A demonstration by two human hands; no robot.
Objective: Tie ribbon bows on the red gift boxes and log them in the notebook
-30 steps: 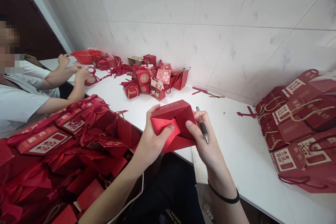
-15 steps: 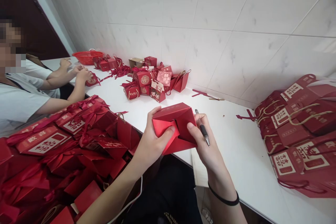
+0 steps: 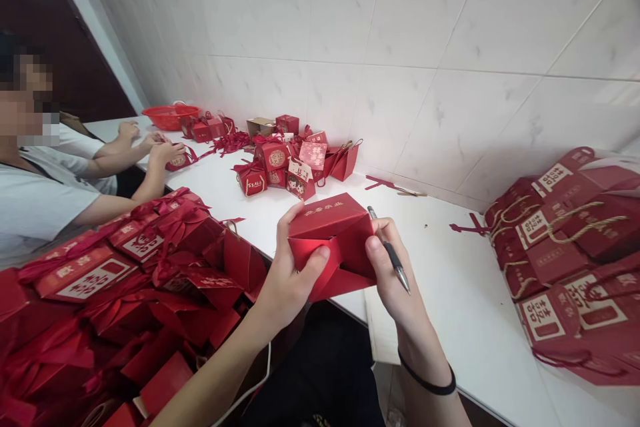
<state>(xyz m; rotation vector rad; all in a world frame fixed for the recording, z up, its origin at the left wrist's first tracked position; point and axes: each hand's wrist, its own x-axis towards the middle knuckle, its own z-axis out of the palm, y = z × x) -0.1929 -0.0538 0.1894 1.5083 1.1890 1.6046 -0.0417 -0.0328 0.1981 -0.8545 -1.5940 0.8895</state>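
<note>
A red paper gift box point(image 3: 330, 213) is between my two hands, above the table's near edge, with its flaps facing me. My left hand point(image 3: 293, 280) grips its left side, thumb pressed on a flap and fingers behind. On the right side my right hand point(image 3: 393, 273) grips it too, thumb at the edge of the opening. A pen point(image 3: 393, 257) with a dark grip is tucked in that same hand, its tip pointing down. The fingers behind the box are partly hidden.
Many finished-looking red boxes with ribbons point(image 3: 145, 287) are heaped at my left. More red boxes point(image 3: 280, 160) sit against the wall on the white table point(image 3: 445, 280). Stacked red boxes point(image 3: 575, 247) fill the right. Beside a red basin point(image 3: 170, 117), people's hands point(image 3: 160, 147) handle a box.
The box has tilted slightly, so gold lettering on its upper face shows more clearly. My left thumb has shifted on the flap, and the pen has tipped a little lower.
</note>
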